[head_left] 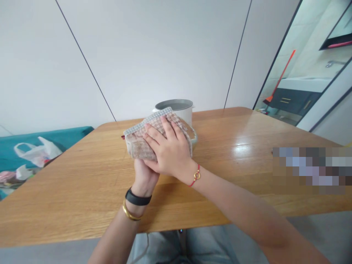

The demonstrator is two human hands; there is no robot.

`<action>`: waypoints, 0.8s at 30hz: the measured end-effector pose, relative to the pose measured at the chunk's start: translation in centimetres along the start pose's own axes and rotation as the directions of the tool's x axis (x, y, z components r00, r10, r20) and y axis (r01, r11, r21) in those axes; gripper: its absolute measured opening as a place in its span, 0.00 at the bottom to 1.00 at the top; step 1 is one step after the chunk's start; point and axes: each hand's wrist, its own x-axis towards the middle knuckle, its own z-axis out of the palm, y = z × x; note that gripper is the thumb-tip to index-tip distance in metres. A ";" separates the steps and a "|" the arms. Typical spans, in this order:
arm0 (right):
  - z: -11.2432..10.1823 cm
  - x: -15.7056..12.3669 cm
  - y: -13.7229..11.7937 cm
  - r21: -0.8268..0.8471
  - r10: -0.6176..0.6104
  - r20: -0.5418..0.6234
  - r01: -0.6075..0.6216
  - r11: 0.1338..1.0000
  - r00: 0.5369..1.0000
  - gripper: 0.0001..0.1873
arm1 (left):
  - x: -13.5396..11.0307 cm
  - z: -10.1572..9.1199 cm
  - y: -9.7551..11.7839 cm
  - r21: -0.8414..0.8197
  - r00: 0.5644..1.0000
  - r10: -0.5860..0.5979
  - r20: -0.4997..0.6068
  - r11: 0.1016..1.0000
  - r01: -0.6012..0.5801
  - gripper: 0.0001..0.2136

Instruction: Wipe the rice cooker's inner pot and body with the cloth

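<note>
Spread flat, the right hand best presses the checked towel evenly, short of the desk's far edge; the left hand's grip is hidden.

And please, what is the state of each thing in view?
Cloth: between the hands, folding unclear
Right hand: fingers extended on the cloth
Left hand: mostly hidden, grip unclear
Pot: upright, uncovered
Plastic bag: crumpled
Broom: tilted
Faucet: flow too small to tell

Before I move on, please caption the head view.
Right hand spread on a beige checked cloth, left hand partly covered by it; round white pot behind.
</note>
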 end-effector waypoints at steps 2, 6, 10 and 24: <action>-1.0 2.1 1.9 0.129 0.052 0.019 -0.054 0.990 0.998 0.32 | -0.1 0.7 0.8 -0.004 0.994 -0.007 -0.105 1.000 0.007 0.21; -1.6 3.1 7.9 0.401 0.145 -0.005 -0.130 0.907 0.989 0.31 | -0.4 1.0 2.9 -0.023 0.966 -0.119 -0.230 0.993 0.117 0.21; -0.9 -1.1 9.5 0.526 0.188 0.006 -0.163 0.835 0.982 0.33 | -0.1 0.1 4.0 -0.023 0.959 -0.106 -0.264 0.994 0.104 0.20; -5.7 5.7 9.6 0.675 0.220 0.351 -0.409 0.614 0.910 0.31 | -0.8 -2.2 2.1 0.365 1.000 -0.016 -0.003 0.931 0.016 0.23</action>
